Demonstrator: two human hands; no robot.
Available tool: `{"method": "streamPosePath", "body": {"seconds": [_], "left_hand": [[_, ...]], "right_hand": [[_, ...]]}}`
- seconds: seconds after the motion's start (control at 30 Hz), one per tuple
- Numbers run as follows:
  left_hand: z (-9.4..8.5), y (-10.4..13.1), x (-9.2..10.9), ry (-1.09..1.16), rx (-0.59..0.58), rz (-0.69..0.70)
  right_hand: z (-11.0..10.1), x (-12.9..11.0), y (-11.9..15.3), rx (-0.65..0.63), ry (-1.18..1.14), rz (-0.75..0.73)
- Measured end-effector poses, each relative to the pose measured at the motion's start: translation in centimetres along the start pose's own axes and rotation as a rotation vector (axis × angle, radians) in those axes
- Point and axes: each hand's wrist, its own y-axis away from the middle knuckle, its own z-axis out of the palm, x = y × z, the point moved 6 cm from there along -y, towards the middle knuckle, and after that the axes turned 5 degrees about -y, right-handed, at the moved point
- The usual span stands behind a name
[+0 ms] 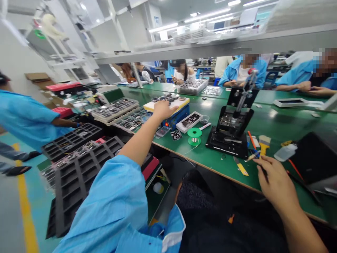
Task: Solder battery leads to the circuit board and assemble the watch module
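My left hand (pixel 163 109) reaches out to the front edge of a white-topped blue box (pixel 179 114), where several small round dark parts (pixel 168 98) lie. Its fingertips are at the parts, and what they grip, if anything, is too small to make out. On the right, my right hand (pixel 272 175) is at the bench's front edge, its thumb and forefinger closed around the end of a thin pale tool (pixel 252 155). A black press-like fixture (pixel 230 130) with an upright metal lever stands between the hands. A yellow-handled brush (pixel 264 144) lies just beyond my right hand.
A green solder spool (pixel 194 136), a white tray (pixel 189 121) and a yellow blade (pixel 240 167) lie on the green bench (pixel 210 161). Black compartment trays (pixel 84 168) are stacked at left. A plastic bottle (pixel 285 152) lies right. A shelf beam (pixel 200 49) crosses above; people sit opposite.
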Motion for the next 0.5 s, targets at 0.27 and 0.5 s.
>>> {"method": "streamPosePath", "body": {"seconds": [0.27, 0.5], "left_hand": [[-0.2, 1.7, 0.0, -0.046, 0.054, -0.019], [-0.9, 1.5, 1.1, -0.031, -0.025, -0.071]], "right_hand": [[1.8, -0.4, 0.1, -0.179, 0.248, 0.036], [1.1, -1.0, 0.0, -0.126, 0.132, 0.082]]}}
